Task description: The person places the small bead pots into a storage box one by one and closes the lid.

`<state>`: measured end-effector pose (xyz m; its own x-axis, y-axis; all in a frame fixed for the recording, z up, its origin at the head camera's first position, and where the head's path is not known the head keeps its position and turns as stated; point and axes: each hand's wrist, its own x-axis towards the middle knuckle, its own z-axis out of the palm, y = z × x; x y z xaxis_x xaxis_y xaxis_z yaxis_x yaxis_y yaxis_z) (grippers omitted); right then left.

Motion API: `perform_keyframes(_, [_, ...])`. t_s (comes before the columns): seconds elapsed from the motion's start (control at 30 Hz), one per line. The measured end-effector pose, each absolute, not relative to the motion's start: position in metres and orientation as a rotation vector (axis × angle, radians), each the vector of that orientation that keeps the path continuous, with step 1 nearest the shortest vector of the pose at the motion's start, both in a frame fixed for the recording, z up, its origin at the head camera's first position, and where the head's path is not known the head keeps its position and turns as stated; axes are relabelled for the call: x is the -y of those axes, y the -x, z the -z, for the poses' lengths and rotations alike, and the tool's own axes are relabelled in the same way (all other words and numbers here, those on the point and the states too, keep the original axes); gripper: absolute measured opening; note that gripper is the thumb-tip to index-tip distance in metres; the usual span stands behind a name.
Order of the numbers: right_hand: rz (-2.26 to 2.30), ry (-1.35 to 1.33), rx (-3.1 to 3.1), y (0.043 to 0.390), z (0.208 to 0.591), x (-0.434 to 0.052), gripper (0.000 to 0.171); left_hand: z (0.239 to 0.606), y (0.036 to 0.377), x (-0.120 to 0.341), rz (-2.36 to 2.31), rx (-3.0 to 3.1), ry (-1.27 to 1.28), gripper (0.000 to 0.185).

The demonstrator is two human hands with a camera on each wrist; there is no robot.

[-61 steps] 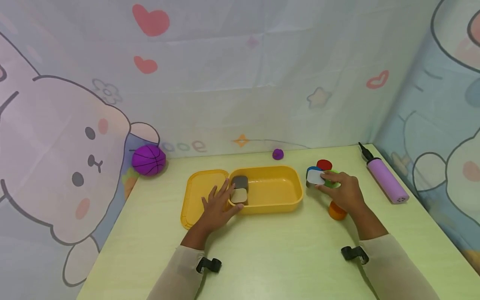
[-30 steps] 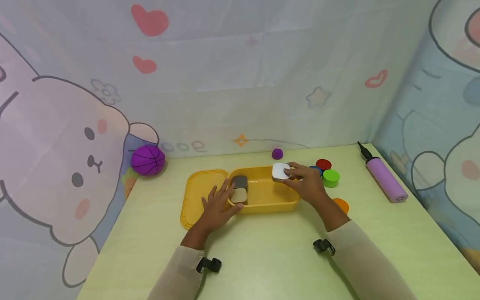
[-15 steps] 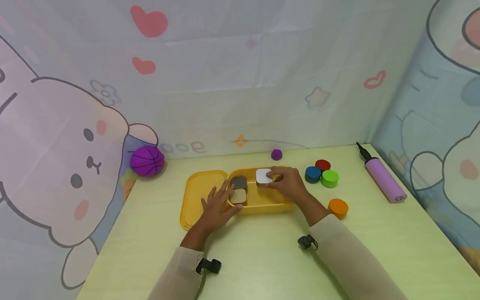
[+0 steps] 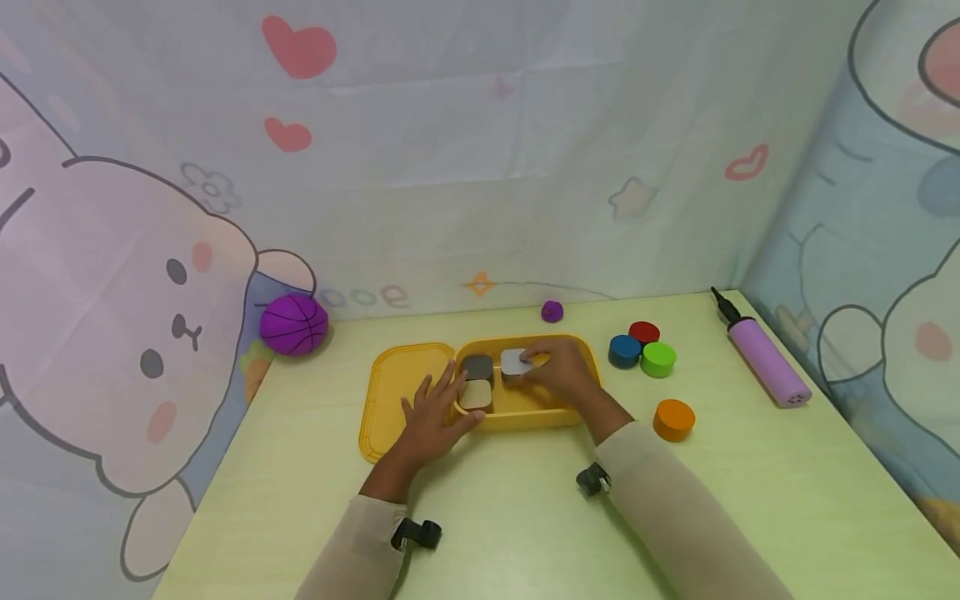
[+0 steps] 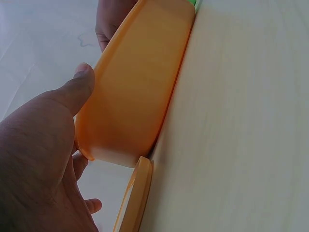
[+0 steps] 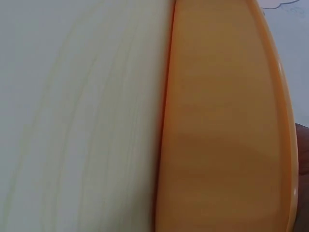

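A yellow box (image 4: 577,400) stands mid-table with its lid (image 4: 397,392) flat beside it on the left. Inside at the left end lie a dark grey block (image 4: 477,366) and a beige block (image 4: 476,394). My right hand (image 4: 551,372) pinches a white square block (image 4: 513,362) low inside the box, next to the grey one. My left hand (image 4: 433,412) rests with straight fingers against the box's left end, thumb on its front wall (image 5: 140,92). The right wrist view shows only the box's wall (image 6: 222,125) and the tabletop.
To the right of the box stand blue (image 4: 624,350), red (image 4: 645,332), green (image 4: 659,358) and orange (image 4: 673,419) round blocks. A lilac pump (image 4: 765,367) lies far right. A purple ball (image 4: 294,323) and a small purple piece (image 4: 552,312) sit by the back cloth wall.
My right hand carried the white block from the round blocks leftward over the box and lowered it beside the grey block. The left hand stayed put.
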<state>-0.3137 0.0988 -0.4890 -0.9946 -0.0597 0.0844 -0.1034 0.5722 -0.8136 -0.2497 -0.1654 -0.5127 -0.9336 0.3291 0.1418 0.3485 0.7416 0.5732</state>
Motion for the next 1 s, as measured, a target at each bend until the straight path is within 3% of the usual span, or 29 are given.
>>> perform_keyframes(1.0, [-1.334,-0.231,2.842,0.318,0.484,-0.087,0.037,0.513,0.249,0.166,0.934,2.923,0.56,0.078])
